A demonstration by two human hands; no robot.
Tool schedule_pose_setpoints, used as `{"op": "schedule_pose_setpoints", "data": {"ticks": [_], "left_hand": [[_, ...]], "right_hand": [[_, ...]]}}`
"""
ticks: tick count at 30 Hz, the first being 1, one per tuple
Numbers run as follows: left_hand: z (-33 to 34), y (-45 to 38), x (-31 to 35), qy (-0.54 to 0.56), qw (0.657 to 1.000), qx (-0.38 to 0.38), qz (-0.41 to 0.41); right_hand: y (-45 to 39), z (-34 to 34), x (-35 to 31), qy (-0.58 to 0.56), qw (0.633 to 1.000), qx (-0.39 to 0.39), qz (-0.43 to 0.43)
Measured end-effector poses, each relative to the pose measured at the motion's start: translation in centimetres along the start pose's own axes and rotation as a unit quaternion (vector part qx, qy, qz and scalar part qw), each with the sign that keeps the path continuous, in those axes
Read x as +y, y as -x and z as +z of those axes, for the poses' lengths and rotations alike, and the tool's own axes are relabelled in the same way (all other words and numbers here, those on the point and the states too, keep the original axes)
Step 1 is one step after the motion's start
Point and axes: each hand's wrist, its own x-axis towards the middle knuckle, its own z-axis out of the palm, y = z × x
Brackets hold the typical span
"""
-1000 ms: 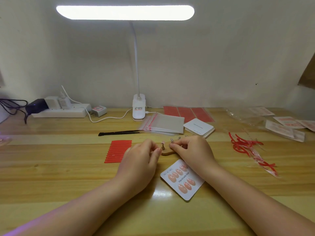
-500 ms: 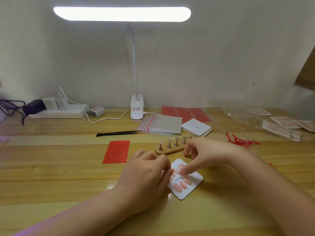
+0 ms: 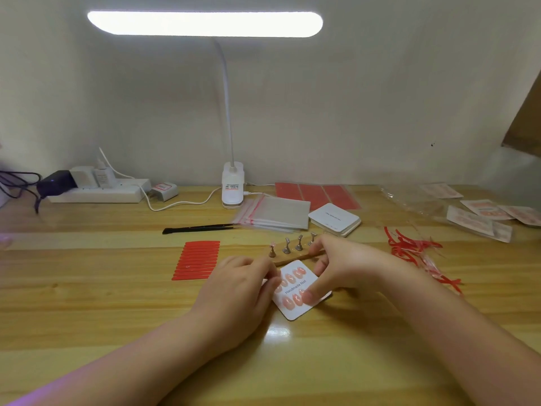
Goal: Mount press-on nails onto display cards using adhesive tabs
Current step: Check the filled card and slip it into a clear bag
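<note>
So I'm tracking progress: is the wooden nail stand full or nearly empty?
Nearly empty: on the wooden stand, only the leftmost peg carries a pink nail; three visible pegs look bare.

The left hand [image 3: 237, 291] hides the display card's [image 3: 298, 312] left edge. Print on the stacked cards [image 3: 333, 219] is too small to read. The packets [image 3: 497, 213] at right are blurred.

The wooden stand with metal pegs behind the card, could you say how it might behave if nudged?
The narrow wooden stand with metal pegs lies low and flat on the wooden table, so it would probably slide, not tip. It looks light. One peg carries a small pink nail that might drop off.
</note>
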Motion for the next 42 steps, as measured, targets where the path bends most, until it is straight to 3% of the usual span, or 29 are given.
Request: {"op": "schedule_pose_setpoints", "data": {"ticks": [5, 9, 15, 20, 24, 32, 35, 42], "left_hand": [[-0.2, 0.1, 0.0, 0.009, 1.0, -0.014, -0.008], [-0.2, 0.1, 0.3, 0.019, 1.0, 0.013, 0.009], [-0.2, 0.1, 0.2, 0.068, 0.995, 0.068, 0.011], [-1.3, -0.5, 0.4, 0.138, 0.977, 0.165, 0.015], [-3.1, -1.9, 0.7, 0.231, 0.946, 0.226, -0.007], [-5.9, -4.7, 3.6, 0.235, 0.915, 0.327, -0.001], [-5.6, -4.6, 4.4, 0.195, 0.92, 0.339, 0.032], [-5.8, -3.5, 3.8, 0.114, 0.919, 0.368, 0.087]], "right_hand": [[-0.1, -0.1, 0.2, -0.069, 0.997, -0.023, -0.008], [0.3, -0.2, 0.5, -0.12, 0.991, -0.049, -0.036], [-0.1, 0.1, 1.0, -0.263, 0.965, -0.021, -0.014], [0.3, 0.1, 0.2, -0.41, 0.911, -0.022, -0.032], [1.2, 0.1, -1.2, -0.547, 0.833, 0.028, -0.083], [4.0, -0.9, -3.7, -0.659, 0.725, 0.05, -0.194], [5.0, -1.5, -4.3, -0.672, 0.708, 0.021, -0.216], [6.4, -2.0, -4.9, -0.666, 0.71, 0.005, -0.228]]}}
